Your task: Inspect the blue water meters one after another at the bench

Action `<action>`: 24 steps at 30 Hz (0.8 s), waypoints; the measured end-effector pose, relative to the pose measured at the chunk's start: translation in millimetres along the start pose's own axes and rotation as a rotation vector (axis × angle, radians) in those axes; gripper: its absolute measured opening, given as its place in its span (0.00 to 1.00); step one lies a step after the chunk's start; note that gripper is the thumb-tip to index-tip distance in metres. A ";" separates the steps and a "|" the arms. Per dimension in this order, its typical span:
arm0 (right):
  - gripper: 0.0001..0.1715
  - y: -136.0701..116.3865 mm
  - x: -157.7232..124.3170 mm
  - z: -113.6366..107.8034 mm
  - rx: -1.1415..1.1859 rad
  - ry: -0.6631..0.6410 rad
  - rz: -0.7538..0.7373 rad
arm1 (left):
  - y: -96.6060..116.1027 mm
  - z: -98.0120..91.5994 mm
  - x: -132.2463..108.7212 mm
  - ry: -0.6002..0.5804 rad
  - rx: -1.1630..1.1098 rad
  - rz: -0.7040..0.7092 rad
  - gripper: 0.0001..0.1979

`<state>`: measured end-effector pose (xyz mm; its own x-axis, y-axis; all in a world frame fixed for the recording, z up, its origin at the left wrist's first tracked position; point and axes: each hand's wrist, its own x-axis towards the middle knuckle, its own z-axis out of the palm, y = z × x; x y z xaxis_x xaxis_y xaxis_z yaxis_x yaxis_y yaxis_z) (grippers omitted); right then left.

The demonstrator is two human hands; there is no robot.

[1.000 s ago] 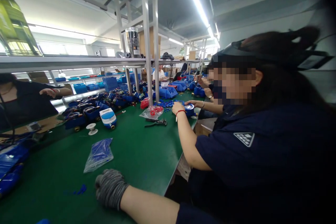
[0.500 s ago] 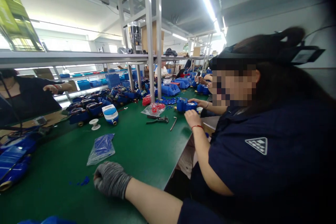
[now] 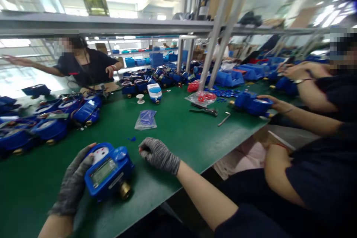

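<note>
My left hand, in a grey knit glove with bare fingertips, grips the left side of a blue water meter. The meter has a small display, a round white dial and a brass threaded end facing the table's front edge. To its right my right hand, gloved the same way, is closed with fingers curled and thumb against them. Whatever may be between those fingers is hidden. Just beyond that hand lie small blue pieces and a clear plastic bag with blue contents.
Many blue meters crowd the left. A white-and-blue meter, a white spool, pliers and a hex key lie farther back. A co-worker's hand holds another meter at right. Shelf posts rise behind.
My view has swung left, bringing my left hand and the water meter it holds into sight. My right hand stays closed near the small blue pieces.
</note>
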<state>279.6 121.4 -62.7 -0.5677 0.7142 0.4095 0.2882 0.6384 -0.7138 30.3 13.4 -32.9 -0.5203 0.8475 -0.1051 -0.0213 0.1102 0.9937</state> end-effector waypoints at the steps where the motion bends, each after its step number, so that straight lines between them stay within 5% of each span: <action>1: 0.05 -1.6 0.7 -0.7 0.030 -0.020 -0.019 | -2.7 -2.0 0.1 -0.005 -0.048 0.002 0.35; 10: 0.07 -13.8 1.3 6.1 -0.101 -0.183 -0.134 | -15.0 -2.4 16.2 -0.016 -0.046 0.079 0.33; 24: 0.13 -16.0 -11.4 15.3 -0.385 -0.263 -0.306 | -17.0 -3.1 16.9 -0.014 -0.036 0.096 0.32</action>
<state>269.7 98.6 -64.7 -0.8287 0.4153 0.3751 0.3125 0.8995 -0.3055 19.2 24.3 -51.4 -0.5099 0.8602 -0.0096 -0.0028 0.0095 1.0000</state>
